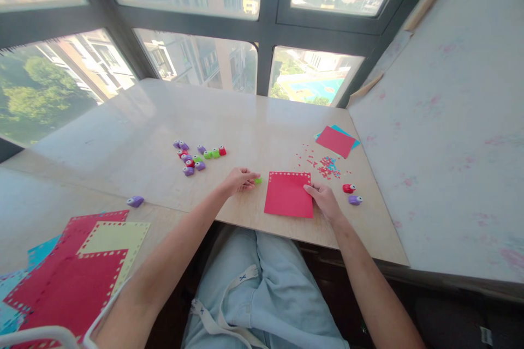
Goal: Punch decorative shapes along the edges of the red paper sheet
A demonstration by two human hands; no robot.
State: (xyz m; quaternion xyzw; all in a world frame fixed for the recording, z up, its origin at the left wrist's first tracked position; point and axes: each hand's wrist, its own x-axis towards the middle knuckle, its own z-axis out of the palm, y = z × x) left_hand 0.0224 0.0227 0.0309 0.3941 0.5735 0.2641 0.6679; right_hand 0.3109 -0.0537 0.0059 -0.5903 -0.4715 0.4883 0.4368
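Note:
A red square paper sheet [289,195] lies on the beige table [254,125] in front of me, with a row of small punched holes along its top edge. My right hand [323,199] rests on the sheet's right edge, fingers pressing it down. My left hand [241,180] is just left of the sheet, fingers closed on a small green paper punch [257,180] that touches the tabletop.
A cluster of several purple, red and green punches [198,157] sits mid-table. A red punch [349,188] and a purple punch [355,200] lie right of the sheet, near red paper confetti [325,166]. Red and blue sheets [336,140] lie far right. Punched sheets [82,262] are stacked at lower left; a lone purple punch [135,201] is nearby.

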